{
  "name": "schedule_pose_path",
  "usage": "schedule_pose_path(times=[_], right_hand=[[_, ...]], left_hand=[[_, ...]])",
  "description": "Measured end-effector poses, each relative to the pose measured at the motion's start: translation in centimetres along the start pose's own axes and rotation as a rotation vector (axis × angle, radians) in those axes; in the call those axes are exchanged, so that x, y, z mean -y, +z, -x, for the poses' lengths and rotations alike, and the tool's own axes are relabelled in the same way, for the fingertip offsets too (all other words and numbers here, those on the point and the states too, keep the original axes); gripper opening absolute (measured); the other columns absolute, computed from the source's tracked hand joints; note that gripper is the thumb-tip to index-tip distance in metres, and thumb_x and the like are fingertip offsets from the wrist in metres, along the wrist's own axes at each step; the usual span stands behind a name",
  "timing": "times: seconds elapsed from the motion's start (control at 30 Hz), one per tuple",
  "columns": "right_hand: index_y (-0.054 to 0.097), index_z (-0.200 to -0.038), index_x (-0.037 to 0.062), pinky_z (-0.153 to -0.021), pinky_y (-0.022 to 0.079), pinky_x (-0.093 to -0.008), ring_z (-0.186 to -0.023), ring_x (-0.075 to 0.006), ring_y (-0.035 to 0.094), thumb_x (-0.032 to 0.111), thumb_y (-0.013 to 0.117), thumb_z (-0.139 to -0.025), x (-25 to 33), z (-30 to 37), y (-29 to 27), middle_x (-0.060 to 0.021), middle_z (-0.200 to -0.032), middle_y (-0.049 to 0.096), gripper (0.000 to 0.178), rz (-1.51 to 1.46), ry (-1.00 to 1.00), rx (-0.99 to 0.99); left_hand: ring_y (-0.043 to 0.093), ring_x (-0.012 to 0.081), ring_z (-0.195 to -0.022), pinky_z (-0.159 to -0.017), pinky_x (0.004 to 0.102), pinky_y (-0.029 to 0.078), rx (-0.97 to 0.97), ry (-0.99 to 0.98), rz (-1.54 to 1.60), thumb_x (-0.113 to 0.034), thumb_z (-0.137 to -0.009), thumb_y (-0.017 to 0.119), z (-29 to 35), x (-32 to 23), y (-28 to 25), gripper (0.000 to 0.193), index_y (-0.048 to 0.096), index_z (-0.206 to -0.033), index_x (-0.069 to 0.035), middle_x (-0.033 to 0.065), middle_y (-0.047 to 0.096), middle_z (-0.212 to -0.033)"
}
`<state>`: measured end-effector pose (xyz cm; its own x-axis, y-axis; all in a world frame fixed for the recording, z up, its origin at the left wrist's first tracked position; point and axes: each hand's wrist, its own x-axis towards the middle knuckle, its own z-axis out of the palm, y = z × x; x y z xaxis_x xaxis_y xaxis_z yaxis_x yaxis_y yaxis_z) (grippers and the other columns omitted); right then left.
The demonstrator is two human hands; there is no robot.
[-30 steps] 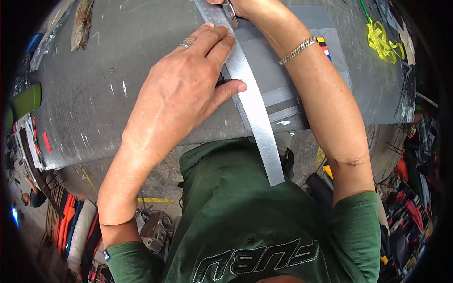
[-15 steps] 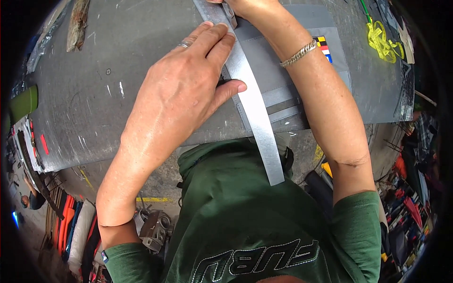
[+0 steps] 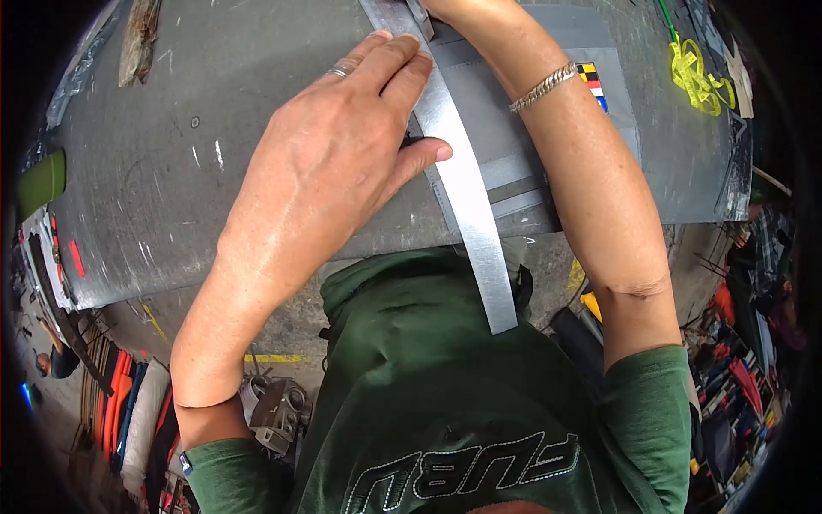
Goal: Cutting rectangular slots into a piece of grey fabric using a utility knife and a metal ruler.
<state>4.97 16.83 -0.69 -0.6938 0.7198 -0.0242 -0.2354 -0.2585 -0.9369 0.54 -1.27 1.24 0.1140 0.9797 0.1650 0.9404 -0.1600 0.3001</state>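
Observation:
My left hand (image 3: 342,141) lies over a long metal ruler (image 3: 467,184), fingers stretched and pressing down on it, thumb spread across its face. A silver ring is on one finger. The ruler runs from the top edge down past the table's near edge, its end above my green shirt. Beneath and right of it lies a flat grey fabric piece (image 3: 479,111) with sewn bands and a small patch of coloured flags (image 3: 591,86). Only the base of my right hand (image 3: 441,7) shows at the top edge, beside the ruler; its fingers are out of the picture.
The dark, scuffed worktable (image 3: 193,180) holds a weathered wood piece (image 3: 139,43) at far left and a tangled yellow tape measure (image 3: 698,77) at far right. Fabric rolls (image 3: 141,428) stand on the floor at left, where a person (image 3: 58,360) is visible. Materials (image 3: 745,377) are heaped at right.
My right hand has slid farther away along the ruler, its fingers leaving the picture at the top. My left hand stays pressed on the ruler, with only a slight shift.

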Motion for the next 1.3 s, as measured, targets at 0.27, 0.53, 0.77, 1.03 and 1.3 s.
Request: schedule_pose_path(times=[0.27, 0.53, 0.77, 1.03, 1.3], right_hand=[[0.059, -0.102, 0.0054, -0.035, 0.024, -0.0290, -0.036, -0.0090, 0.031, 0.051, 0.043, -0.107, 0.0, -0.6, -0.1, 0.0055, -0.053, 0.035, 0.048, -0.020, -0.041, -0.015], [0.058, -0.108, 0.0057, -0.038, 0.028, -0.0278, -0.042, -0.0087, 0.034, 0.053, 0.045, -0.106, 3.7, -0.1, 0.7, 0.0038, -0.065, 0.042, 0.049, 0.008, -0.054, -0.095], [0.059, -0.106, 0.0078, -0.038, 0.031, -0.0258, -0.043, -0.0072, 0.038, 0.049, 0.056, -0.105, 6.7, 0.0, -1.7, 0.0027, -0.070, 0.048, 0.041, 0.058, -0.208, -0.074], [0.058, -0.131, -0.0002, -0.062, 0.055, -0.0250, -0.081, -0.0098, 0.065, 0.020, 0.060, -0.106, 8.1, -5.7, -5.1, -0.0074, -0.107, 0.068, 0.033, 0.240, -0.887, -0.021], [0.056, -0.130, -0.0027, -0.092, 0.053, -0.0368, -0.109, -0.0198, 0.063, 0.021, 0.070, -0.098, 6.9, -8.5, -13.7, -0.0112, -0.118, 0.066, 0.043, 0.628, -0.677, -0.333]], left_hand=[[0.065, 0.0372, -0.117, -0.098, 0.0439, 0.056, 0.002, 0.002, -0.010, -0.042, -0.089, 0.075, -0.2, -0.2, 0.0, 0.062, 0.060, -0.134, -0.002, 0.0152, 0.059, -0.140], [0.060, 0.0356, -0.126, -0.103, 0.0442, 0.053, -0.022, -0.034, -0.006, -0.041, -0.090, 0.074, 0.3, -0.4, 0.1, 0.060, 0.060, -0.134, -0.002, 0.0147, 0.058, -0.141], [0.053, 0.0333, -0.137, -0.117, 0.0489, 0.041, -0.024, -0.050, -0.208, -0.049, -0.097, 0.064, 2.2, 2.6, -0.6, 0.054, 0.061, -0.139, -0.015, 0.0122, 0.059, -0.142], [0.052, 0.0355, -0.137, -0.116, 0.0519, 0.039, -0.207, -0.097, -0.346, -0.047, -0.098, 0.064, 1.4, 7.3, -1.7, 0.051, 0.066, -0.129, -0.007, 0.0118, 0.062, -0.140], [0.066, 0.0337, -0.113, -0.097, 0.0427, 0.053, -0.032, 0.090, 0.130, -0.033, -0.093, 0.072, -7.2, 2.8, 0.8, 0.040, 0.071, -0.121, -0.004, 0.0125, 0.070, -0.119]])
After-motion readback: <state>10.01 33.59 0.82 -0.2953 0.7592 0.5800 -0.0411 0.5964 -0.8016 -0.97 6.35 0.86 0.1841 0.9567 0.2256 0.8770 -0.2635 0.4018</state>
